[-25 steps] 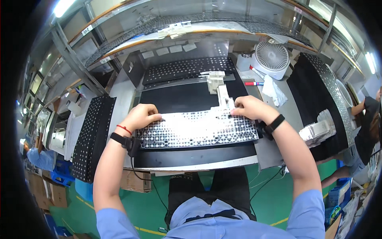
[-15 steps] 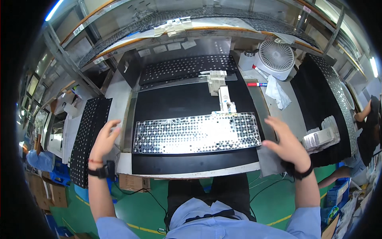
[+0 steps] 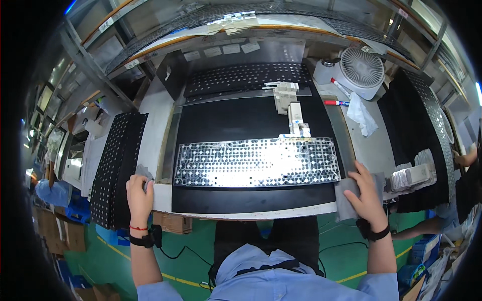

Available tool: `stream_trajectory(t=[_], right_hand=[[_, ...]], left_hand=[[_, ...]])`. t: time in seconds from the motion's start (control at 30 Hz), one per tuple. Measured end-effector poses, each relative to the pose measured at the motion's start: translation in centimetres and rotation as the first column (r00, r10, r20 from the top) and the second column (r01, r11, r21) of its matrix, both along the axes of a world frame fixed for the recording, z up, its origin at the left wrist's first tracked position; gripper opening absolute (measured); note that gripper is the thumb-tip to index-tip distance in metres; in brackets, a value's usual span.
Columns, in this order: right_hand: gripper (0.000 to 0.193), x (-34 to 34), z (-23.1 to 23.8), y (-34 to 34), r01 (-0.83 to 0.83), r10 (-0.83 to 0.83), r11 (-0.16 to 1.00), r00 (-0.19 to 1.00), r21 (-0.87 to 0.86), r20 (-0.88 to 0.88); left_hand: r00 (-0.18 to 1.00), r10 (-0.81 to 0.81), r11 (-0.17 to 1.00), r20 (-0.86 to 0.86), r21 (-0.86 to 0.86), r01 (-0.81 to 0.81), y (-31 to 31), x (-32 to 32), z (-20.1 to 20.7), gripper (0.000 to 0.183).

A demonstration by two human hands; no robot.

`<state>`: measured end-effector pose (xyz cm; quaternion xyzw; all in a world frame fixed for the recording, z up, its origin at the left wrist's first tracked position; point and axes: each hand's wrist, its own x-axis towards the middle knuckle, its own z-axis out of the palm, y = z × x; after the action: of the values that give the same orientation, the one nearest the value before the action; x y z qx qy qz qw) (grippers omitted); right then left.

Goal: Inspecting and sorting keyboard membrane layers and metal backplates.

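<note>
A long, shiny rectangular panel covered in rows of round spots lies on the black work surface in front of me, glare whitening its middle. My left hand is at the left of the bench, its fingers curled on a crumpled grey cloth. On the right, my right hand rests over another grey cloth, fingers spread and thumb apart. Neither hand touches the panel. Just behind the panel's far edge stand small white label stacks.
Black dotted sheets are piled at the left, the back and the right. A white fan, a red marker and a white tissue sit at back right. Label bundles lie at right.
Both hands have come down from beside the panel. The left now closes on the grey cloth at the bench's left; the right has settled onto the cloth at the right. The view has shifted slightly.
</note>
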<state>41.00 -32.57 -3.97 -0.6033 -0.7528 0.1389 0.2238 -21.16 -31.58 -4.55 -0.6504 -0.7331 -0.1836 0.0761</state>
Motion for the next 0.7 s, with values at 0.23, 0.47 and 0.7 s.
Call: stream_trajectory(t=[0.23, 0.47, 0.7], right_hand=[[0.022, -0.3, -0.7, 1.6, 0.041, -0.036, 0.998, 0.993, 0.046, -0.113], [0.040, -0.6, 3.3, 1.8, -0.004, 0.004, 1.000, 1.000, 0.029, -0.001], [0.062, -2.8, 9.5, 6.0, -0.266, 0.249, 0.963, 0.941, -0.046, -0.228]], left_hand=[[0.843, 0.041, 0.999, 0.536, -0.038, -0.025, 0.5, 0.7, -1.4, 0.013], [0.694, 0.015, 0.974, 0.720, -0.168, 0.152, 0.7, 1.7, -0.5, 0.015], [0.253, -0.239, 0.956, 0.937, 0.182, 0.229, 6.0, 2.4, 8.4, 0.023]])
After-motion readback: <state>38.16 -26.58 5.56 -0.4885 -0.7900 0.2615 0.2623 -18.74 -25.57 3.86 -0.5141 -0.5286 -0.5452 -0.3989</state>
